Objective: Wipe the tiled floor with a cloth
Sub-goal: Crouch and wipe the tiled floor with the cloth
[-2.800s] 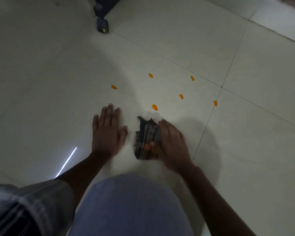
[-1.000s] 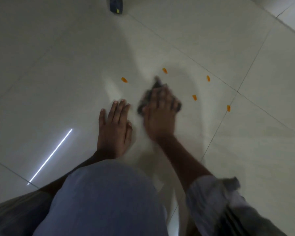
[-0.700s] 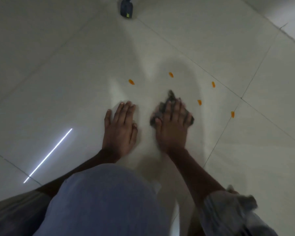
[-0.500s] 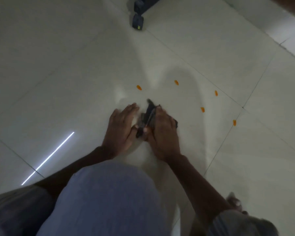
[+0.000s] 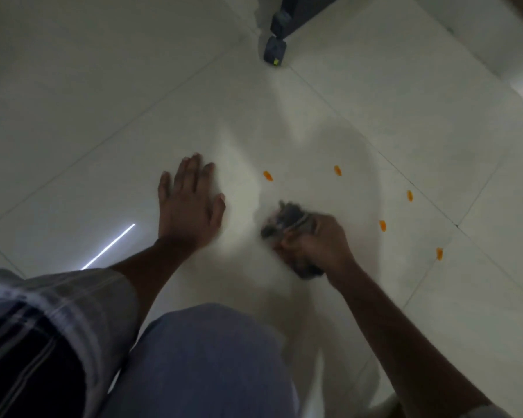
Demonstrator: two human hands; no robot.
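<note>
**Cloth bunched under the right hand on the tiled floor**

The cloth (image 5: pixel 287 220) is a dark crumpled wad on the tiled floor (image 5: pixel 103 95), and most of it is covered by the right hand (image 5: pixel 317 241), whose fingers curl round it in a closed grip; only a blurred edge sticks out ahead of the knuckles and a bit behind the wrist. Left of the cloth, apart from it, the left hand (image 5: pixel 191 206) lies flat on the tile, fingers spread. Five orange specks (image 5: pixel 267 175) dot the floor beyond and right of the cloth; what they are cannot be made out. Far beyond the cloth stands a dark caster (image 5: pixel 274 51), its frame cut off by the top edge. Nearer than the cloth, a blue-clad knee (image 5: pixel 206 363) hides the floor.
</note>
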